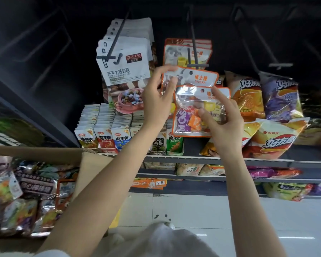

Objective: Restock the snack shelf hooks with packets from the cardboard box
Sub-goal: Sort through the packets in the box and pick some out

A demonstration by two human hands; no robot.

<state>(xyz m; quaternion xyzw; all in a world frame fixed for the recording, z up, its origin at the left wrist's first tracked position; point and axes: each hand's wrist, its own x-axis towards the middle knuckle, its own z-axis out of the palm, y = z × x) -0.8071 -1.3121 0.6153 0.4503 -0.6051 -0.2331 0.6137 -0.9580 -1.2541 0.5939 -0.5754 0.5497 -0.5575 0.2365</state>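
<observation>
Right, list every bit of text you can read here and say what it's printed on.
"ZIRANPEI" and "巧克力味奶糖": white candy packet on the left hook.
"瑞士糖 SUGAR": orange-edged sweet packet held up by the left hand.
"魔芋爽": small sachets on the shelf.
"好友趣": chip bags on the right.
"2.5": price tag on the shelf edge.
Packets in the cardboard box: too blurred to read.

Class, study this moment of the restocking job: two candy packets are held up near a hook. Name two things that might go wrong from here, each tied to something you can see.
1. The left hand and right hand each hold an orange-edged candy packet, both off the hook; threading two punch holes may miss.
2. Either packet may slip and fall to the floor, not into the cardboard box.
</observation>
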